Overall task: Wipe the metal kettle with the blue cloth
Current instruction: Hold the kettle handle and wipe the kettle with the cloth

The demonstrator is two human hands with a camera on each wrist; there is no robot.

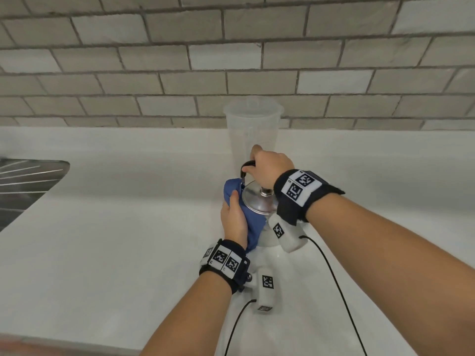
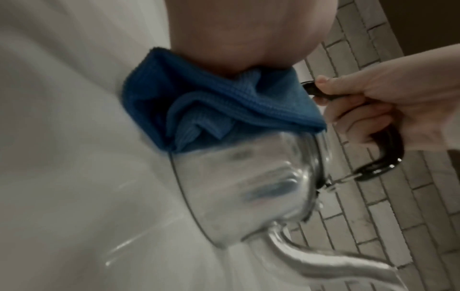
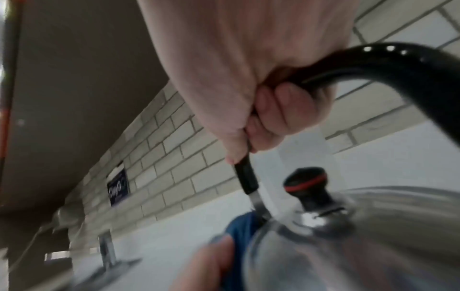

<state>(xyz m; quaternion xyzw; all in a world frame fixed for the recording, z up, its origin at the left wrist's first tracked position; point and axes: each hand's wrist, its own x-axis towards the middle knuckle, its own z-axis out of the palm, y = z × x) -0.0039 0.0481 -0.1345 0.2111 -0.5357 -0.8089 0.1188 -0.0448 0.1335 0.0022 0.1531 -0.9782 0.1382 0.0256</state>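
A shiny metal kettle [image 1: 259,201] stands on the white counter [image 1: 115,240], seen from above with its lid knob [image 3: 308,187] up. My right hand [image 1: 268,167] grips the black arched handle [image 1: 247,165], fingers curled round it [image 3: 276,112]. The blue cloth [image 1: 250,224] is bunched against the kettle's left side, and my left hand [image 1: 232,214] holds it there with the thumb on top. In the left wrist view the cloth [image 2: 199,102] sits on the kettle's wall [image 2: 248,187], above the curved spout [image 2: 323,261].
A tall clear plastic container [image 1: 253,129] stands just behind the kettle against the tiled wall [image 1: 154,73]. A steel sink [image 1: 25,181] lies at the far left, with a tap [image 3: 107,248] beside it. Two black cables [image 1: 331,276] trail from the wrist cameras.
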